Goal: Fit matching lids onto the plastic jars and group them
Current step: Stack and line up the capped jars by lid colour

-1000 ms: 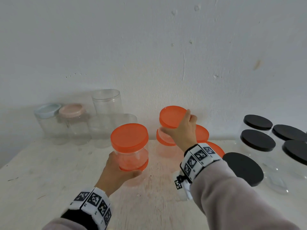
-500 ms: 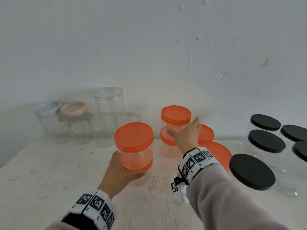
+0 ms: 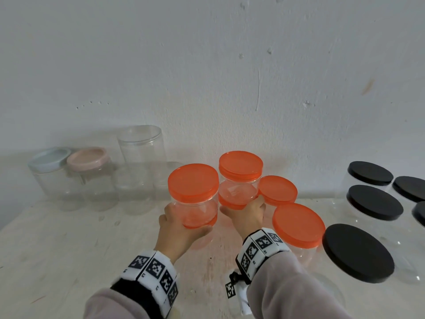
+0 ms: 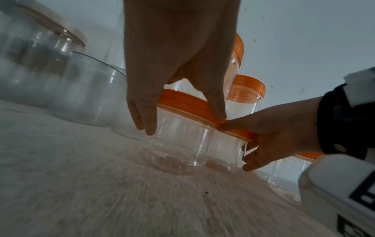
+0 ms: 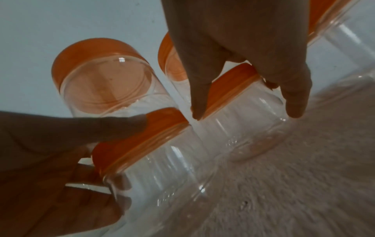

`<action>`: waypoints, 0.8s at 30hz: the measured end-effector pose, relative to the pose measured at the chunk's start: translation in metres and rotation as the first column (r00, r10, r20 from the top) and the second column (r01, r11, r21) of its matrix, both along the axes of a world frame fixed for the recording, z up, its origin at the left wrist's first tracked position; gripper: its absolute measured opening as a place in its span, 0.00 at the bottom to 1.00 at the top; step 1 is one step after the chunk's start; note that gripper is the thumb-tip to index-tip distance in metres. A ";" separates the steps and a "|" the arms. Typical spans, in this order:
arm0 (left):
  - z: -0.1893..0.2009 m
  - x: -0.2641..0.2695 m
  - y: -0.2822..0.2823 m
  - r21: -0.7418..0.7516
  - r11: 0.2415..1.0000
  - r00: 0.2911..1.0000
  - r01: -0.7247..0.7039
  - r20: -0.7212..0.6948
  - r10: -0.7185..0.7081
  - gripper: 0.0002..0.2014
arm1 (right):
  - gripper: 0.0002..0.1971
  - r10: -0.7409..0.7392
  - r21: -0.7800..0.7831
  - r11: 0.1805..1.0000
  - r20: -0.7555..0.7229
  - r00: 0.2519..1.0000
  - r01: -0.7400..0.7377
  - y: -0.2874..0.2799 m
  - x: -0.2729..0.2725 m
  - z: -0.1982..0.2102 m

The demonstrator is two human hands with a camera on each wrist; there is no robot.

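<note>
My left hand [image 3: 184, 226] grips the lower jar [image 4: 178, 144] of a stack of two clear jars, fingers at its orange lid [image 4: 182, 102]. The upper jar carries an orange lid [image 3: 193, 183]. Beside it on the right stands a second such stack with an orange lid [image 3: 240, 165] on top. My right hand [image 3: 247, 212] grips that stack's lower jar [image 5: 243, 112], thumb and fingers just under its orange lid [image 5: 233, 89]. The two lower jars stand side by side, almost touching, on the table [image 3: 57, 249].
Two more orange-lidded jars [image 3: 277, 189] [image 3: 297, 223] stand right of my right hand. Several black-lidded jars [image 3: 374, 202] fill the right side. At the back left are clear jars with a pale blue lid [image 3: 49, 158] and a pink lid [image 3: 87, 157], and a tall open jar [image 3: 140, 143].
My right hand set a tilted orange-lidded jar upright on the back stack, then dropped to grip the lower jar. My left hand moved its stack right, up against it.
</note>
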State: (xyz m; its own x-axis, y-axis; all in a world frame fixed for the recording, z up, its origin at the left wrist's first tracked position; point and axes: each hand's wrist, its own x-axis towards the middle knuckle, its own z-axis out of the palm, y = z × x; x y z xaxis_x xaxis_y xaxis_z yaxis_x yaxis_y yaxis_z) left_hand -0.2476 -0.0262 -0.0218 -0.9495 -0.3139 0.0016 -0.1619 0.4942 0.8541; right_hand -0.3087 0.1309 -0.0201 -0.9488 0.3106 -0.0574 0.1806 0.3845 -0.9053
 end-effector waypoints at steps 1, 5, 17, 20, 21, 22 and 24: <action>0.000 -0.004 0.002 0.008 1.000 1.000 -0.002 -0.006 0.002 0.55 | 0.57 -0.009 -0.010 1.000 -0.011 1.000 0.009 -0.001 -0.002 -0.001; 0.001 -0.015 0.008 0.018 0.999 0.999 -0.042 -0.006 0.042 0.55 | 0.57 0.008 -0.023 1.000 -0.061 0.998 -0.009 0.000 -0.009 -0.003; 0.004 -0.052 0.034 0.054 0.994 0.995 -0.096 -0.024 0.097 0.48 | 0.56 -0.049 0.001 0.999 -0.095 0.994 0.050 0.012 -0.026 -0.008; 0.006 -0.061 0.036 0.075 0.992 0.994 -0.106 -0.029 0.108 0.46 | 0.56 -0.068 0.002 0.998 -0.099 0.993 0.069 0.012 -0.032 -0.009; 0.007 -0.063 0.037 0.081 0.991 0.994 -0.108 -0.027 0.110 0.44 | 0.56 -0.076 -0.006 0.997 -0.096 0.992 0.076 0.012 -0.034 -0.009; 0.008 -0.065 0.038 0.083 0.991 0.994 -0.109 -0.024 0.111 0.43 | 0.56 -0.080 -0.015 0.997 -0.094 0.992 0.079 0.012 -0.036 -0.009; 0.009 -0.069 0.040 0.077 0.991 0.993 -0.111 -0.018 0.113 0.42 | 0.57 -0.081 -0.016 0.997 -0.089 0.993 0.080 0.011 -0.039 -0.009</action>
